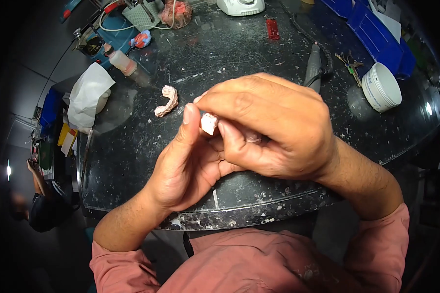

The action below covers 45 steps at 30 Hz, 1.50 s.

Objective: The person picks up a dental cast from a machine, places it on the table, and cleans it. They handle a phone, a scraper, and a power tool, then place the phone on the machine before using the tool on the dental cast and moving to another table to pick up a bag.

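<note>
A small whitish plaster dental cast (209,124) shows between my two thumbs, mostly covered by the fingers. My left hand (183,163) cups it from the left and below, its thumb against the side. From above, my right hand (274,127) curls over the piece, with the thumb and fingers gripping it. A pale glossy bit shows under the right fingers, too hidden to name. On the dark bench beyond my left thumb lies a second dental cast (167,101), arch-shaped and pinkish white, apart from both hands.
Around the black bench (200,63) stand a bottle (122,62), a white cloth or paper (89,93), a grey handpiece (314,66) with its cord, keys (351,66), a white tub (381,88), a red block (272,29) and blue bins (376,31). Another person (46,210) is at far left.
</note>
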{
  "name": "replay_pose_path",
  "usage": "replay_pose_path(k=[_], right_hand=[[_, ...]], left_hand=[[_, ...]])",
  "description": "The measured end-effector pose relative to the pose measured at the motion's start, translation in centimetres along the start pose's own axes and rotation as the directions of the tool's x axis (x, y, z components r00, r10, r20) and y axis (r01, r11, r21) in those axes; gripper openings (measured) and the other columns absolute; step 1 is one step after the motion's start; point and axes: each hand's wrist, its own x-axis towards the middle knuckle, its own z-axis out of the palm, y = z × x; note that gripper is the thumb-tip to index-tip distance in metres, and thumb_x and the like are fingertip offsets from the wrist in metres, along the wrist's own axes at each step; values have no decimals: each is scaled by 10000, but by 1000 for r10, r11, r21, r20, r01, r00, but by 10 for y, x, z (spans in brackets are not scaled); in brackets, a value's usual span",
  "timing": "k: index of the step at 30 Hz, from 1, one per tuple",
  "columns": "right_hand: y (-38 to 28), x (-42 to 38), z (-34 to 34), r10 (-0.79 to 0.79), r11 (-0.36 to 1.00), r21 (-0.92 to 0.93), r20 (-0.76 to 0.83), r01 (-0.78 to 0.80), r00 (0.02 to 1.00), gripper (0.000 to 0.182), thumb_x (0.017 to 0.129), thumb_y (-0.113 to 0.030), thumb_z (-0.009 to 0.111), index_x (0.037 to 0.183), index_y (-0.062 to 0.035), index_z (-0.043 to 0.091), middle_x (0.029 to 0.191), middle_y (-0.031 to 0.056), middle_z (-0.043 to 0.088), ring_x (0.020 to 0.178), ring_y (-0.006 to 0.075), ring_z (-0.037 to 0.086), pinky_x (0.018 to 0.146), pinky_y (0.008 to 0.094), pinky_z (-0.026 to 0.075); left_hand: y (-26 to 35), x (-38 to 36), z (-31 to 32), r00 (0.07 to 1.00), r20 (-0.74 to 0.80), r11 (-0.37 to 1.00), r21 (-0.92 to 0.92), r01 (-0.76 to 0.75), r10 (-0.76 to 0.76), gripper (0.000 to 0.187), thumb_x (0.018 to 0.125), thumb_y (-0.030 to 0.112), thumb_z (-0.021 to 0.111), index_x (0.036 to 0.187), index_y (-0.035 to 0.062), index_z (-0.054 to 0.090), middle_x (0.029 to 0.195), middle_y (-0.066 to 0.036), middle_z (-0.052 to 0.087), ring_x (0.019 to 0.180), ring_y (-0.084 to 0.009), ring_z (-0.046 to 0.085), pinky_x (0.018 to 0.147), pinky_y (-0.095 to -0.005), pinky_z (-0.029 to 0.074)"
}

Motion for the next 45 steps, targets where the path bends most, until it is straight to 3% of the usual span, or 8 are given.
replay_pose_path(k=[2,14,16,18,21,28,36,45], right_hand=[[-2,-1,2,13,1000,19,-17,-13,1000,230,751,-24,706,980,2,711,879,115,712,778,238,714,683,312,573],[-2,-2,-2,1,993,-122,11,1,1000,220,740,-18,712,959,1,696,847,129,699,721,235,709,613,295,572],[6,4,-15,29,995,-99,58,-23,998,218,745,5,688,963,5,701,848,140,702,719,228,711,614,288,568],[10,1,-13,43,999,7,27,-43,999,218,770,6,690,987,13,709,888,145,715,763,228,719,663,288,575],[4,-1,-6,113,977,172,65,-123,991,221,788,9,692,1008,25,711,927,149,722,812,231,721,716,293,578],[5,-4,-3,128,965,218,80,-143,989,223,784,10,699,1006,28,711,931,146,722,829,230,722,721,293,581],[6,-6,1,-24,998,52,6,24,1000,253,766,-5,717,1019,3,705,912,132,718,803,245,723,694,310,589],[-1,-7,0,0,999,-39,62,3,998,266,764,-40,725,1019,20,684,917,144,711,823,265,723,725,334,597]], left_hand=[[2,0,5,998,-70,999,37,11,-8,681,1021,583,241,1364,33,451,1323,-158,546,1241,-250,543,1072,-440,432],[1,-1,-1,1000,-14,999,46,25,-24,629,1042,529,266,1346,19,473,1286,-174,568,1242,-281,546,1070,-469,435],[1,-1,-3,999,-15,994,97,41,-39,619,1046,517,270,1344,17,481,1268,-177,580,1239,-287,549,1065,-472,440],[2,1,-10,995,95,999,32,26,-29,608,1050,505,276,1342,17,491,1239,-181,599,1237,-298,552,1058,-476,447],[0,0,-3,1000,-1,1000,-5,-17,17,606,1044,521,278,1320,27,495,1271,-183,579,1236,-298,554,1060,-487,446],[1,-1,-2,999,-51,1000,7,3,-2,607,1042,529,264,1297,28,492,1276,-189,572,1222,-296,567,1057,-482,455],[5,-2,4,994,-102,997,66,46,-39,602,1042,527,270,1303,27,481,1269,-200,577,1215,-296,576,1058,-474,455],[7,0,3,990,-133,995,84,61,-49,588,1044,510,293,1304,14,471,1278,-216,569,1206,-308,585,1058,-471,462]])
